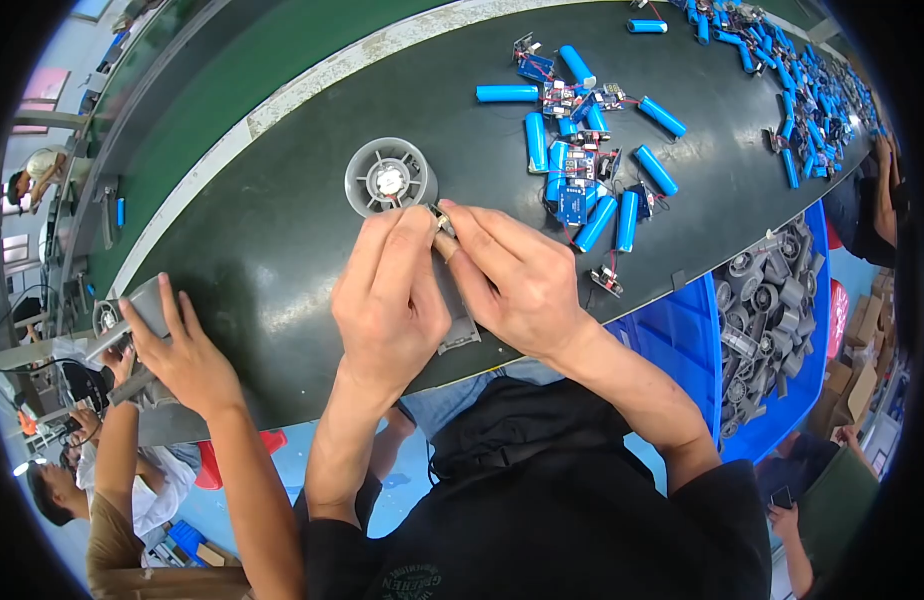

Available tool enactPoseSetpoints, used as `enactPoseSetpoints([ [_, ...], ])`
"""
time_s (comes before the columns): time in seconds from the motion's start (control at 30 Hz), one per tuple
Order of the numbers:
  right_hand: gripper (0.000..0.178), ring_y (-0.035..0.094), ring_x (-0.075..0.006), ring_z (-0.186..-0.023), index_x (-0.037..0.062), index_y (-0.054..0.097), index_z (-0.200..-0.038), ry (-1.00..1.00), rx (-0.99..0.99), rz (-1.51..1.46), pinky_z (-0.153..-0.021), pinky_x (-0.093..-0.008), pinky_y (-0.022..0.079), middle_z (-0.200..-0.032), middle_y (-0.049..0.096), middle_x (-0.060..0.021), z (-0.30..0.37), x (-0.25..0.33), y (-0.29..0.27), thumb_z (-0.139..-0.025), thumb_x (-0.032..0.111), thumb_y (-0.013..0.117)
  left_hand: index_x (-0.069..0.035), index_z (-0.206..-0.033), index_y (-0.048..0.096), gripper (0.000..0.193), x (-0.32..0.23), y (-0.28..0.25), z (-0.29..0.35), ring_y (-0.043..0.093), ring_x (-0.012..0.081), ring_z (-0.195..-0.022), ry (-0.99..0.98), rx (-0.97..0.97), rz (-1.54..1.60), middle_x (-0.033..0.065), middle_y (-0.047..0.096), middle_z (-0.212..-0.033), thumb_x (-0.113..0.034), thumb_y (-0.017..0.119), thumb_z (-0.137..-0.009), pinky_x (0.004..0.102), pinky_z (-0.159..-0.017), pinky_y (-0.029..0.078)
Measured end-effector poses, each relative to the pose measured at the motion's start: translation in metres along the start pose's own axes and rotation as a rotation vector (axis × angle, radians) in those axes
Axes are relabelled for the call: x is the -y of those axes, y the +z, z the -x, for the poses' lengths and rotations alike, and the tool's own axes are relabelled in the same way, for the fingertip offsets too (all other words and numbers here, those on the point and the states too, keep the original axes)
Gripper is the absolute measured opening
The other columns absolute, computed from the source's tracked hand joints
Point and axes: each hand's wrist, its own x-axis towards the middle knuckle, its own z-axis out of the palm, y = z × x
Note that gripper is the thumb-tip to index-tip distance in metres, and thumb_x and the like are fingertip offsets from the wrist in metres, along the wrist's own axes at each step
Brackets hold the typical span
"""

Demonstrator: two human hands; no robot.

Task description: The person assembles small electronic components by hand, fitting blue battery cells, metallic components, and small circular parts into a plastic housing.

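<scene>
A long, dark, glossy counter (282,270) runs through the view, curved by the lens, with a pale strip along its far edge and a green surface (232,90) beyond that. The room around it is a workshop: a blue floor shows below the near edge, a blue bin (682,345) sits below the near edge toward the right end, filled with grey plastic housings (767,300), and cardboard boxes stand at the far right.

Toward the right end of the counter lies a loose cluster of blue cylindrical battery cells (582,170) wired to small circuit boards, and a denser heap of the same cells (802,90) lies at the far right corner.

The grey fan housing (390,177) stands about the middle of the counter, open end up. It is a short round plastic tube with thin radial vanes and a pale hub at its centre, where a speck of red shows. A thin wire runs from it toward the person's fingers.

The left hand (387,300) and the right hand (517,280) meet just on the near side of the housing, fingertips drawn together, both pinching a small metallic part (442,220) between them. Under the hands a grey flat piece (460,335) lies near the near edge.

At the left end a co-worker's hand (182,355), fingers spread, rests on another grey part (132,315).
</scene>
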Motion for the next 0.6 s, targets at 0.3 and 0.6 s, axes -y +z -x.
enactPoseSetpoints([
  [0.3, 0.028, 0.071, -0.0276, -0.08, -0.0045, 0.068, -0.109, -0.02, -0.005, 0.026, -0.067, -0.0334, 0.057, -0.098, 0.071, -0.015, -0.0016, 0.0017, -0.0004, -0.081, -0.002, 0.07, 0.004, -0.101, 0.065, 0.025, -0.0015, -0.0017, -0.0022, 0.065, 0.0287, -0.074, 0.009, -0.001, 0.016, 0.0153, 0.065, -0.093, 0.015, 0.062, -0.079, 0.034, -0.063, 0.053],
  [0.6, 0.028, 0.071, -0.0291, -0.081, -0.0049, 0.068, -0.108, -0.026, -0.001, 0.04, -0.069, -0.034, 0.058, -0.099, 0.071, -0.0156, 0.0, -0.001, -0.0003, -0.081, -0.003, 0.07, 0.005, -0.101, 0.066, 0.024, 0.0008, 0.0006, -0.0017, 0.066, 0.0282, -0.071, -0.018, 0.0, 0.069, 0.0159, 0.066, -0.093, 0.015, 0.062, -0.08, 0.0333, -0.061, 0.053],
])
